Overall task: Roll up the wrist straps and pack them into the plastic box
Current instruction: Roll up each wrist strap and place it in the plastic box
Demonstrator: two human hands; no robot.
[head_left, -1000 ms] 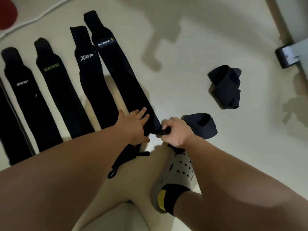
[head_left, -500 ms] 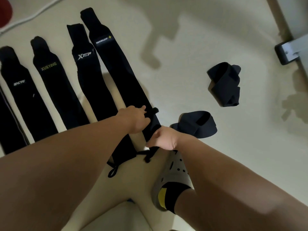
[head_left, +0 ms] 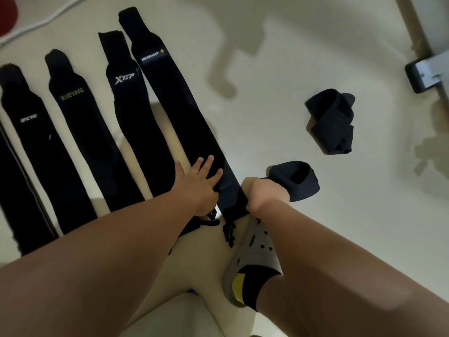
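Black strap (head_left: pixel 184 113) | left hand (head_left: pixel 196 183) fingers spread flat on it | right hand (head_left: pixel 266 193) fingers curled gripping near end

Bare forearms, no sleeves; grey perforated clog (head_left: pixel 252 254); black sock (head_left: pixel 252 288) with yellow patch.

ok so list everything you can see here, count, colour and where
flat straps: 4, black, side by side on the floor at left, leftmost cut off by the frame
MANUEKLEAR strap: 1, black, flat, right end of that row
bundled straps: 2, black, floor at right, one next to the right hand
cable: 1, white, top left
round thing: 1, red, top left corner, cut off
metal bracket: 1, grey, top right
clog: 1, grey, bottom centre
sock: 1, black and yellow, in the clog
left hand: fingers straight, presses the MANUEKLEAR strap
right hand: curled, grips that strap's near end
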